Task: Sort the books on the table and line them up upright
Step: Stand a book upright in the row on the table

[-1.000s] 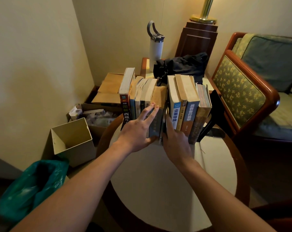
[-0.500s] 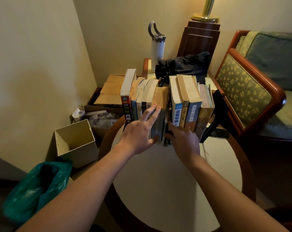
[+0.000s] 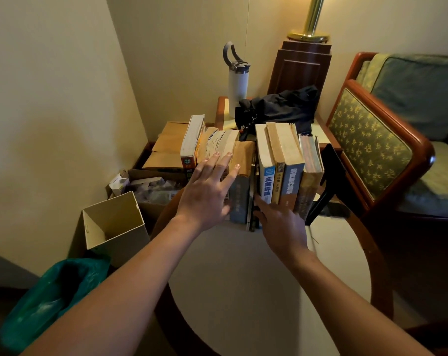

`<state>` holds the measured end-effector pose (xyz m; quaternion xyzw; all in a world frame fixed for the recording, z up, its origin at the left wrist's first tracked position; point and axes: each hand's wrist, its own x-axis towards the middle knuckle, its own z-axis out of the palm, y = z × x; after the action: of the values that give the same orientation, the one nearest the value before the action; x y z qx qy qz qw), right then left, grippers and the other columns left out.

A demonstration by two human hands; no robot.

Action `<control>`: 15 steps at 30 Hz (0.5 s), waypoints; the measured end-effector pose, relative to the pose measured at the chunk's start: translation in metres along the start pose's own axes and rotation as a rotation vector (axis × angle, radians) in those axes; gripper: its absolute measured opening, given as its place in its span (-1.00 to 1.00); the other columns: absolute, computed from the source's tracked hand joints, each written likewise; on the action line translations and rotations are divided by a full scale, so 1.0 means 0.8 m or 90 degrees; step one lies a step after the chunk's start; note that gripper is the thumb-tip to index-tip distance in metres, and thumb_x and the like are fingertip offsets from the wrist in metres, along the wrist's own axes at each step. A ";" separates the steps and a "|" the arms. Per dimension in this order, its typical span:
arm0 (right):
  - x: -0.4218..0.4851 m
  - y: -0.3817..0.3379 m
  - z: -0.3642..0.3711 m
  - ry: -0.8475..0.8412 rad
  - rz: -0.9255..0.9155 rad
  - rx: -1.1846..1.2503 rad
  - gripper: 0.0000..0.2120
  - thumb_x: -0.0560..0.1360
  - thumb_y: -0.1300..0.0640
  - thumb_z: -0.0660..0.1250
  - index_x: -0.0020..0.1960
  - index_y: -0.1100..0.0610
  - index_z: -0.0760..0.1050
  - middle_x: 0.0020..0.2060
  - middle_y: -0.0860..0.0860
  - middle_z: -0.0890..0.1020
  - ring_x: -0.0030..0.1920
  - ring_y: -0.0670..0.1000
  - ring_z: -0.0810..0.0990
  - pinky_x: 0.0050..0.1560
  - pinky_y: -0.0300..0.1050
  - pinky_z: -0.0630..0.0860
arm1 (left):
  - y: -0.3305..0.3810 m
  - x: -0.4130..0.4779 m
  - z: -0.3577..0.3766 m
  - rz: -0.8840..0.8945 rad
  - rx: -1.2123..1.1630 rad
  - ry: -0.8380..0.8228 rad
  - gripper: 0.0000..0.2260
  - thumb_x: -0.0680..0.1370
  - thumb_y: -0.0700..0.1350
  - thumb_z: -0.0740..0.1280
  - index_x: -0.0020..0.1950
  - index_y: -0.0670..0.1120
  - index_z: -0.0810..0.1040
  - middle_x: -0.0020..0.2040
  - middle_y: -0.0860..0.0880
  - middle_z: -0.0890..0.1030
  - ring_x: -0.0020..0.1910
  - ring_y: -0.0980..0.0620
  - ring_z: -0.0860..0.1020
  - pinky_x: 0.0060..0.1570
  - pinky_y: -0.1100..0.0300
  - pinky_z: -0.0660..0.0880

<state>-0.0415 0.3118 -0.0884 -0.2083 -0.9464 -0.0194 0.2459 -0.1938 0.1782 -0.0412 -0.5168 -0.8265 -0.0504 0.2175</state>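
Observation:
A row of several upright books stands on the round table (image 3: 243,291), spines toward me. The left group (image 3: 217,145) runs from a red-spined book (image 3: 189,140) to a grey-blue one (image 3: 239,199). The right group (image 3: 282,163) starts with a white and blue spine (image 3: 267,181). My left hand (image 3: 205,191) lies flat with straight fingers against the spines of the left group. My right hand (image 3: 282,227) touches the foot of the right group, its fingertips at the narrow gap between the groups, where a thin dark book (image 3: 252,201) stands.
A black bookend (image 3: 328,181) props the right end of the row. Behind stand a white bottle (image 3: 238,83) and a dark bag (image 3: 279,109). An open carton (image 3: 115,222), a green bag (image 3: 50,299) and boxes are on the floor at left. An armchair (image 3: 387,140) is right.
My left hand has slid up the spines of the left group. My right hand has shifted a little right and down, from the gap toward the foot of the right group.

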 end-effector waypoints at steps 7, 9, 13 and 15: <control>-0.005 0.002 0.004 0.089 -0.028 0.006 -0.51 0.41 0.19 0.56 0.33 0.13 0.57 0.08 0.29 0.66 -0.06 0.32 0.70 -0.44 0.10 0.63 | -0.002 0.001 0.007 -0.005 -0.019 0.017 -0.29 0.44 0.16 0.45 0.54 0.01 0.33 0.57 -0.18 0.21 0.55 -0.23 0.16 0.50 -0.20 0.14; -0.010 0.002 0.003 0.132 -0.041 -0.029 -0.49 0.37 0.17 0.57 0.30 0.14 0.60 0.05 0.30 0.67 -0.06 0.31 0.70 -0.45 0.06 0.62 | -0.001 0.001 0.008 -0.009 -0.026 0.022 -0.29 0.45 0.19 0.44 0.54 0.01 0.34 0.56 -0.18 0.21 0.55 -0.22 0.16 0.50 -0.20 0.14; -0.013 0.011 0.015 0.145 -0.042 0.039 -0.43 0.38 0.26 0.58 0.35 0.15 0.52 0.09 0.35 0.64 -0.03 0.36 0.69 -0.47 0.17 0.63 | 0.002 0.001 0.008 -0.015 -0.029 0.016 -0.28 0.45 0.21 0.43 0.54 0.01 0.33 0.57 -0.18 0.20 0.55 -0.22 0.15 0.51 -0.20 0.13; -0.010 0.012 0.018 0.142 -0.050 0.039 -0.46 0.39 0.26 0.57 0.34 0.16 0.54 0.07 0.34 0.65 -0.04 0.35 0.69 -0.47 0.18 0.63 | 0.003 0.000 0.007 -0.019 -0.032 0.016 -0.27 0.44 0.20 0.45 0.54 0.00 0.33 0.56 -0.18 0.20 0.55 -0.22 0.14 0.52 -0.20 0.13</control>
<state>-0.0375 0.3193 -0.1052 -0.1597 -0.9208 -0.0231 0.3551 -0.1938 0.1812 -0.0466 -0.5089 -0.8299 -0.0807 0.2139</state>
